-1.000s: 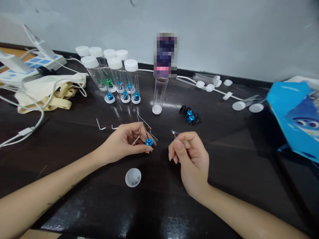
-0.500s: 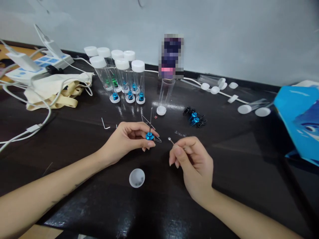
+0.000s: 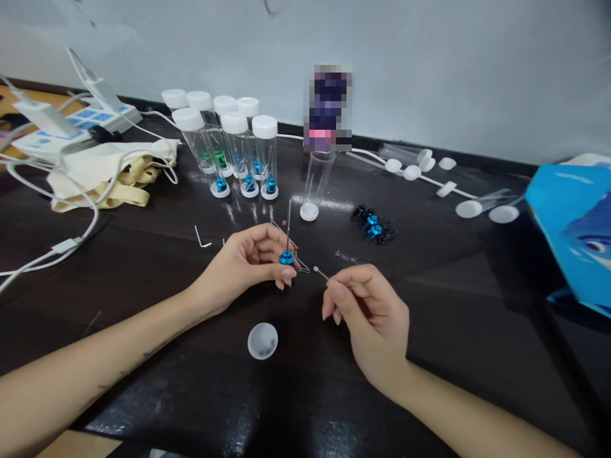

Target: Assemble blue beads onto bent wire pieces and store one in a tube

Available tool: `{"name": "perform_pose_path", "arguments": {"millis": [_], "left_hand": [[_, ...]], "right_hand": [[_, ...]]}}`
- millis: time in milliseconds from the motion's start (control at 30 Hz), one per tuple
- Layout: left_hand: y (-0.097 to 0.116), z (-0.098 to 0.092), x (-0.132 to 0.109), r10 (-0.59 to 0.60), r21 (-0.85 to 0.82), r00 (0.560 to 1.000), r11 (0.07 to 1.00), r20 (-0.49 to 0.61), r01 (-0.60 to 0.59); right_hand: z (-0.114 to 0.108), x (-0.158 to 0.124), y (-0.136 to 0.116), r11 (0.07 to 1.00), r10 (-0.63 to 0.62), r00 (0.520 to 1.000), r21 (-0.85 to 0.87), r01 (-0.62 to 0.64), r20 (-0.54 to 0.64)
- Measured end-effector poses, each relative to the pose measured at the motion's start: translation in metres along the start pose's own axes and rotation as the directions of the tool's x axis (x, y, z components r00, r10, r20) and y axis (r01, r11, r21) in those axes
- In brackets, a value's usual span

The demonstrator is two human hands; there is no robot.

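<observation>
My left hand (image 3: 260, 257) is closed on a small blue metal piece (image 3: 286, 257), round and stepped, with a thin dark rod (image 3: 288, 226) standing up from it. Between thumb and fingertips, my right hand (image 3: 365, 312) pinches a thin stick with a small pale rounded tip (image 3: 316, 270), pointing left toward the blue piece but apart from it. Thin bent wires (image 3: 303, 266) show behind my left fingertips. Nearer to me, a small white cup (image 3: 262, 327) contains several tiny dark bits.
Several capped clear tubes (image 3: 265, 149) with blue or green pieces stand at the back left. An uncapped clear tube (image 3: 319, 178) stands before a blurred phone (image 3: 328, 105). Blue and black parts (image 3: 376, 230), an L-shaped hex key (image 3: 200, 238), loose white caps (image 3: 411, 172) and cables (image 3: 95, 197) lie around.
The pale tip in my right hand has moved left, closer to the blue piece. My left hand has shifted slightly, raising the blue piece and its rod a little.
</observation>
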State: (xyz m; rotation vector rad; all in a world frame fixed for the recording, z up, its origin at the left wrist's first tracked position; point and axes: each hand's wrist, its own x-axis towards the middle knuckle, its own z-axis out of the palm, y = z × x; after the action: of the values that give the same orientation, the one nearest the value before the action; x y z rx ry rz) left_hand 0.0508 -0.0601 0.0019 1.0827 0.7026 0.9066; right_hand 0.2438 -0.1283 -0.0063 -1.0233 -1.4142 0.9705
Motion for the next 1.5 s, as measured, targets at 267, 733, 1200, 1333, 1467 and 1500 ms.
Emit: {"name": "perform_pose_path", "arguments": {"millis": [267,733,1200,1333,1467,1500], "left_hand": [[0.0011,-0.0019,-0.0005,-0.046,-0.073,0.988,0.996,0.146,0.057],[-0.0006,-0.0030,-0.0001,-0.084,-0.037,0.984,0.995,0.156,0.091],[0.0005,-0.0028,0.0000,-0.078,0.133,0.988,0.989,0.131,0.061],[0.0009,-0.0041,0.0002,-0.050,0.203,0.989,0.979,0.139,0.021],[0.0033,-0.0043,-0.0003,0.001,0.292,0.991,0.956,0.132,-0.039],[0.0040,-0.0042,-0.0004,0.014,0.313,0.991,0.948,0.133,-0.055]], "right_hand": [[0.0003,0.0014,-0.0004,1.000,0.005,1.000,-0.025,-0.005,0.001],[0.0013,0.0015,-0.0028,0.983,-0.015,0.996,-0.182,0.030,0.085],[0.0026,0.0013,-0.0038,0.976,-0.010,0.996,-0.216,0.030,0.093],[0.0025,0.0006,-0.0036,0.973,0.010,0.995,-0.232,0.013,0.095],[0.0023,0.0003,-0.0033,0.969,0.023,0.995,-0.248,0.000,0.092],[0.0023,0.0003,-0.0032,0.968,0.028,0.995,-0.251,-0.004,0.091]]}}
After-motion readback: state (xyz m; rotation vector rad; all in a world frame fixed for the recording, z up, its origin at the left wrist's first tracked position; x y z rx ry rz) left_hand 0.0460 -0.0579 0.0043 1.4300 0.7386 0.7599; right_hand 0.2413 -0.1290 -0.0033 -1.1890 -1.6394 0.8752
